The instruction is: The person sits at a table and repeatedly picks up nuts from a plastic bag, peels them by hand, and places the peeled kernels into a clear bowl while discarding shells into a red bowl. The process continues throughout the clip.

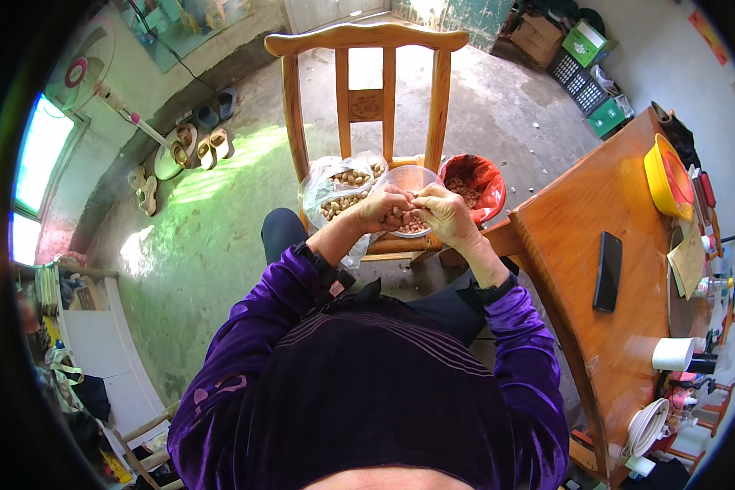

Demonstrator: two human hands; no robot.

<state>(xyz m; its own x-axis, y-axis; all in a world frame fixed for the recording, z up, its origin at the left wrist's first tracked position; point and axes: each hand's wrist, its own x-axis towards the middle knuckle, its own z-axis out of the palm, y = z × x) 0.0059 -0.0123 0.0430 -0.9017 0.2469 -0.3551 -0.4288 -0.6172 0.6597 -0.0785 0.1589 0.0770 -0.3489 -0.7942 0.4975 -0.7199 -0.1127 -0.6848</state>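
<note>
My left hand (383, 210) and my right hand (446, 214) meet over a clear plastic tub (407, 176) on a wooden chair (367, 40). Their fingertips pinch what looks like a peanut, mostly hidden by the fingers. More peanuts appear to be tucked in the curled fingers of my left hand. Pinkish shelled peanuts (414, 225) lie in the tub. Left of it, a clear plastic bag (324, 168) holds unshelled peanuts (343, 203). To the right stands a bin lined with a red plastic bag (493, 184), with broken shells (464, 191) inside.
At the right, a wooden table (563, 226) bears a black phone (607, 271), a yellow basin (654, 177) and a white paper roll (672, 354). Shoes (213, 147) and a standing fan (116, 101) are by the left wall. Crates (579, 82) stand at the back right.
</note>
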